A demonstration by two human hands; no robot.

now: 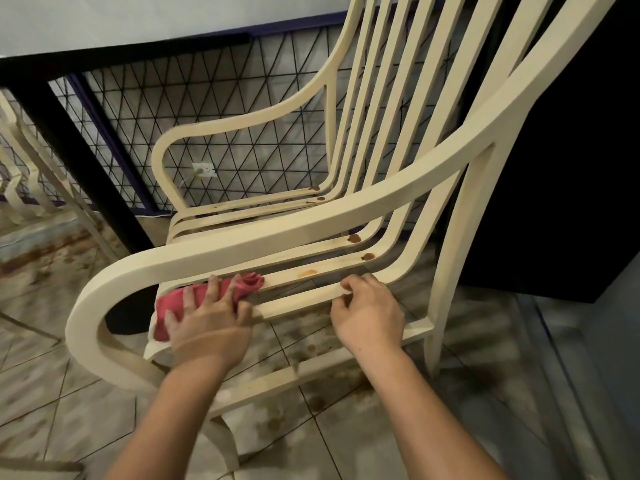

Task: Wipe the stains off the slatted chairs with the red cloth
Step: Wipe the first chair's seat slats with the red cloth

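A cream slatted chair [311,216] with curved armrests fills the view, seen from its side. Brown and orange stains [354,238] dot the seat slats near the bend into the backrest, with an orange smear [308,272] on a nearer slat. My left hand [211,320] presses the red cloth [207,296] flat on the front part of the seat slats, fingers spread over it. My right hand [367,310] grips the nearest seat slat [301,299] from outside, fingers curled around its edge.
A black table leg [83,161] and table edge stand behind the chair at left. Another cream chair [20,174] is partly visible at far left. A wall socket [204,169] sits on the patterned wall. A dark cabinet [571,168] is at right. The tiled floor looks stained.
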